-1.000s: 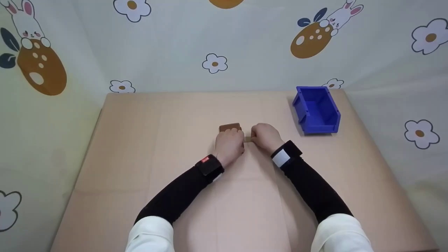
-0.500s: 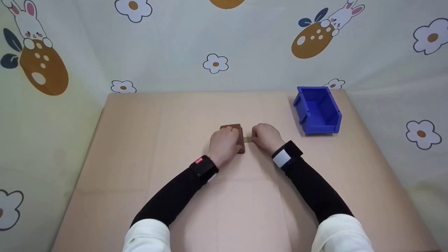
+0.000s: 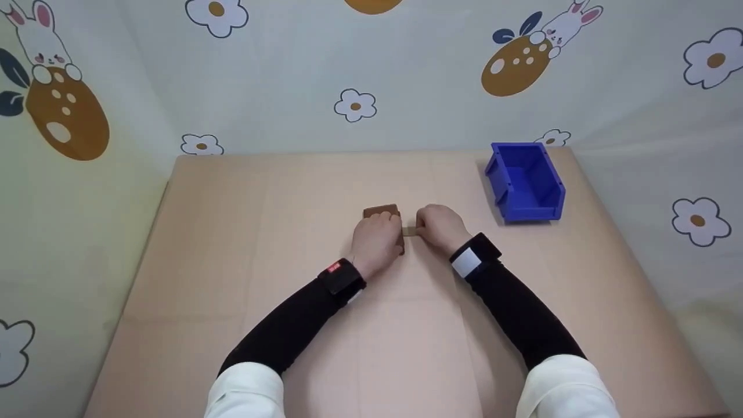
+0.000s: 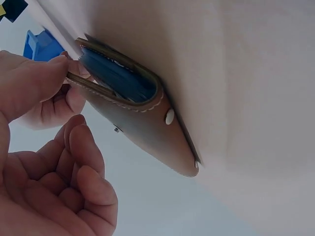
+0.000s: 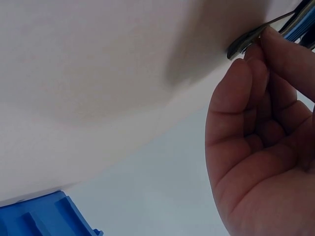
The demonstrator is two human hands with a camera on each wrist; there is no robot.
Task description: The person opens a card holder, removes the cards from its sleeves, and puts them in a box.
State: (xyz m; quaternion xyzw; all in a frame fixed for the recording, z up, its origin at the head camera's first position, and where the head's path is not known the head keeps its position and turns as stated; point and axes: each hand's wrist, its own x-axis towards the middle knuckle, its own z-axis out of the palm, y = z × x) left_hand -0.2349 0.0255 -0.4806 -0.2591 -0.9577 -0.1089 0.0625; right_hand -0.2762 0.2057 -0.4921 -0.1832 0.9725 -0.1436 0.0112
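- A brown wallet [image 3: 380, 209] lies on the tan surface [image 3: 232, 232], about midway between its left and right edges and nearer its far edge.
- The left hand [image 3: 375, 242] is clamped on the wallet: in its wrist view, the thumb presses the rim in a pinch, the other fingers curl below.
- The right hand [image 3: 441, 228] is clamped too, thumb and finger pinching a short strap [image 3: 409, 231] that reaches toward the wallet's right side.
- The two hands stand near each other, apart, with the strap between them.
- Pale stitching runs along the wallet's rim; blue inserts [image 4: 118, 76] show inside, and a white oval fastener [image 4: 170, 116] sits on its outside.
- A blue bin [image 3: 533, 214] stands near the surface's far right corner, well apart from the wallet.
- Black bands circle both wrists, over black sleeves with white fabric higher up.
- Behind the far edge hangs a pale backdrop [image 3: 278, 87] printed with flowers and rabbits.
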